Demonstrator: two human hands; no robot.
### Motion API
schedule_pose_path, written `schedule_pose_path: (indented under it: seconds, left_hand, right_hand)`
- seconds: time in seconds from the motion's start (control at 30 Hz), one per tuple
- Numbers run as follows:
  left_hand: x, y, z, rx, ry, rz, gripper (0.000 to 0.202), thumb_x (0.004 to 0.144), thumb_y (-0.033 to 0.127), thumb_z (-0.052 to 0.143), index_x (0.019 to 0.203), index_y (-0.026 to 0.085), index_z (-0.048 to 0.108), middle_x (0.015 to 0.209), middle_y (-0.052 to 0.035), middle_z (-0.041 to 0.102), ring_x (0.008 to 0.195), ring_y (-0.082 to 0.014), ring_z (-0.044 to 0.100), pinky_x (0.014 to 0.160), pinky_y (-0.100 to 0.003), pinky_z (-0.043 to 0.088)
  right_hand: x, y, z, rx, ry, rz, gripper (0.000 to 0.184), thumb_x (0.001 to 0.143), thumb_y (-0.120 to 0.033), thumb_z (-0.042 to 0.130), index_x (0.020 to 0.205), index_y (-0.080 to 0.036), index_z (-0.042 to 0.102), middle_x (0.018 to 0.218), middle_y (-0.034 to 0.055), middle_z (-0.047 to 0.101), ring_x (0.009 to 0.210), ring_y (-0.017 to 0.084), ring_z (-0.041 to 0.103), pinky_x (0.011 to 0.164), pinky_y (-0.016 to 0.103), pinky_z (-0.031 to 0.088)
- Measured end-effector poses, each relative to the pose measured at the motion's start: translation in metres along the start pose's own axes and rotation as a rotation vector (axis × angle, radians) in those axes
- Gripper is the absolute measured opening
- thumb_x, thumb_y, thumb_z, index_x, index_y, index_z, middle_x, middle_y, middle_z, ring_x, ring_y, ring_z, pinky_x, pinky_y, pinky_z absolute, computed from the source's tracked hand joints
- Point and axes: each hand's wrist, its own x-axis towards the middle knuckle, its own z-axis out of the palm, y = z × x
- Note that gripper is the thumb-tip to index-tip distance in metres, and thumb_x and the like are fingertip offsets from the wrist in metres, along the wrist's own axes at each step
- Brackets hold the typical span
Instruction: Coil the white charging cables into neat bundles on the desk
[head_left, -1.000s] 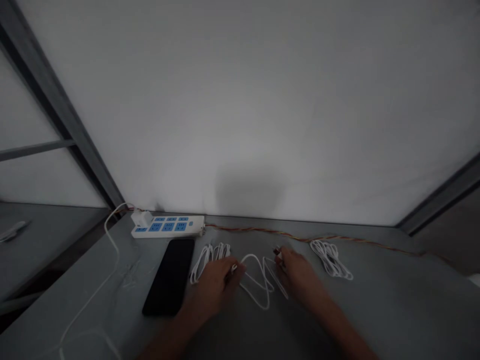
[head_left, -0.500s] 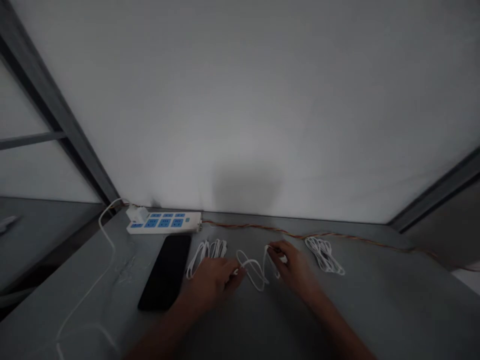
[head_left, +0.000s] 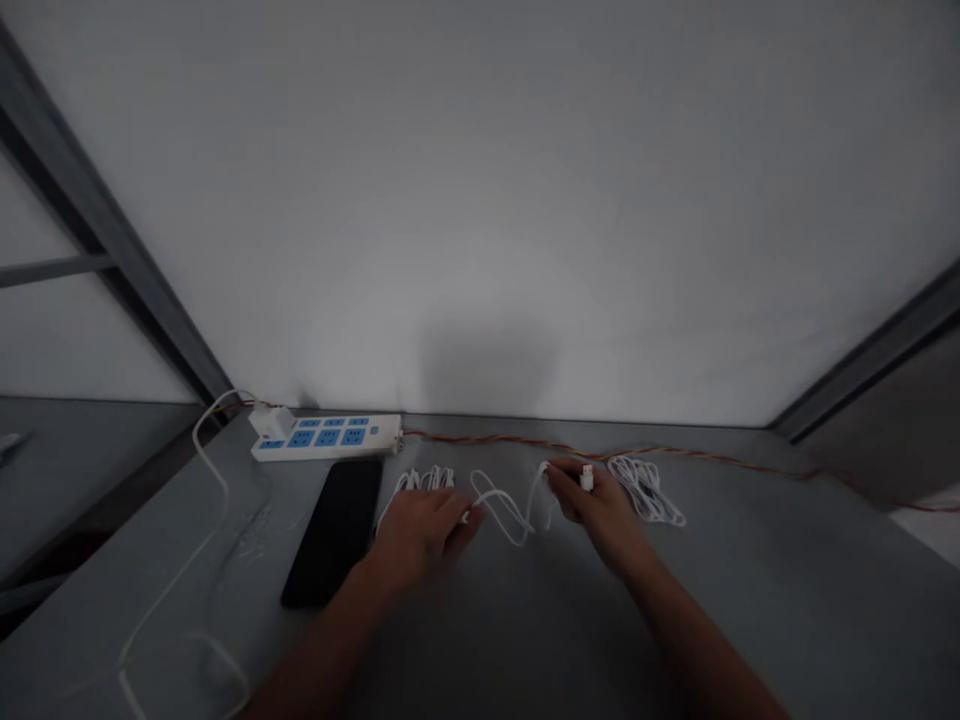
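A white USB cable (head_left: 501, 500) runs in loose loops between my two hands, low over the grey table. My left hand (head_left: 427, 525) is closed on one end of it, with a small white tip showing at the fingers. My right hand (head_left: 589, 500) pinches the cable near its other end, and the USB plug (head_left: 587, 477) sticks up beside the fingers. A coiled white cable (head_left: 424, 480) lies behind my left hand, partly hidden by it. Another coiled white cable (head_left: 645, 490) rests just right of my right hand.
A black phone (head_left: 334, 530) lies left of my left hand. Behind it is a white power strip (head_left: 326, 438) with blue sockets and a white charger (head_left: 271, 422) plugged in. A white cord (head_left: 217, 480) trails down the left side. Twisted wires (head_left: 517, 440) run along the white wall.
My right hand has turned and shifted slightly, so the USB plug now shows clearly above it. The loops between the hands have moved a little. The whole view has shifted slightly.
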Motion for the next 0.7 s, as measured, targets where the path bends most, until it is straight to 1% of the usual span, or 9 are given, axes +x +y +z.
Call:
schedule_pose_path:
  seconds: [0.1,0.27,0.33,0.47,0.53,0.6,0.63,0.7]
  left_hand:
    - [-0.001,-0.002,-0.002,0.009,0.024,0.004,0.034,0.095,0.031,0.040,0.068,0.022,0.058,0.060,-0.0034,0.064,0.054,-0.0157,0.059,0.053,-0.026,0.031]
    - [-0.001,-0.007,-0.003,-0.011,0.060,0.008,0.034,0.095,0.030,0.041,0.066,0.022,0.057,0.057,-0.0021,0.061,0.051,-0.0147,0.057,0.051,-0.026,0.030]
    - [-0.001,-0.009,-0.003,-0.034,0.079,0.006,0.033,0.094,0.029,0.043,0.065,0.022,0.057,0.056,-0.0016,0.060,0.050,-0.0147,0.057,0.051,-0.026,0.031]
    - [-0.001,-0.008,-0.002,-0.078,0.104,-0.020,0.032,0.093,0.029,0.046,0.063,0.022,0.057,0.056,-0.0014,0.059,0.050,-0.0147,0.057,0.051,-0.025,0.034]
    - [-0.002,-0.007,-0.001,-0.099,0.111,-0.033,0.034,0.093,0.030,0.045,0.062,0.022,0.057,0.055,-0.0011,0.058,0.049,-0.0143,0.056,0.051,-0.025,0.035]
    - [-0.003,-0.003,0.000,-0.149,0.132,-0.041,0.034,0.093,0.030,0.044,0.064,0.022,0.059,0.056,-0.0012,0.058,0.050,-0.0141,0.056,0.051,-0.025,0.037]
    - [-0.004,-0.001,0.000,-0.197,0.148,-0.051,0.032,0.094,0.030,0.044,0.067,0.022,0.061,0.060,-0.0019,0.061,0.052,-0.0145,0.057,0.053,-0.025,0.039]
    - [-0.003,0.005,0.000,-0.348,0.194,-0.096,0.030,0.094,0.031,0.043,0.076,0.021,0.064,0.075,-0.0049,0.068,0.063,-0.0161,0.063,0.058,-0.026,0.044]
  right_hand:
    - [0.004,0.005,-0.002,0.126,0.028,-0.001,0.034,0.068,-0.046,0.079,0.075,-0.018,0.062,0.052,-0.0094,0.037,0.043,0.006,0.025,0.039,0.020,0.017]
    - [0.007,0.009,-0.010,0.191,0.066,-0.007,0.039,0.064,-0.045,0.082,0.071,-0.021,0.053,0.053,-0.0120,0.027,0.043,0.005,0.018,0.039,0.020,0.018]
    - [0.006,0.010,-0.009,0.197,0.065,0.006,0.039,0.063,-0.045,0.082,0.069,-0.021,0.052,0.053,-0.0119,0.028,0.043,0.005,0.019,0.039,0.020,0.019]
    - [0.004,0.011,-0.005,0.192,0.053,0.023,0.037,0.066,-0.048,0.080,0.073,-0.020,0.057,0.051,-0.0114,0.028,0.042,0.006,0.022,0.040,0.021,0.019]
    - [0.004,0.012,-0.004,0.182,0.057,0.004,0.037,0.068,-0.049,0.078,0.070,-0.020,0.056,0.051,-0.0105,0.030,0.043,0.007,0.024,0.041,0.021,0.020]
    - [0.005,0.010,-0.003,0.137,0.074,-0.036,0.040,0.072,-0.052,0.074,0.064,-0.020,0.052,0.052,-0.0093,0.032,0.045,0.008,0.026,0.042,0.022,0.022]
    - [0.006,0.009,-0.002,0.101,0.087,-0.053,0.042,0.074,-0.054,0.072,0.063,-0.021,0.050,0.052,-0.0088,0.033,0.045,0.008,0.028,0.042,0.022,0.023]
    - [0.005,0.004,0.001,0.032,0.113,-0.069,0.043,0.076,-0.059,0.067,0.063,-0.021,0.051,0.052,-0.0080,0.037,0.045,0.009,0.030,0.042,0.023,0.024]
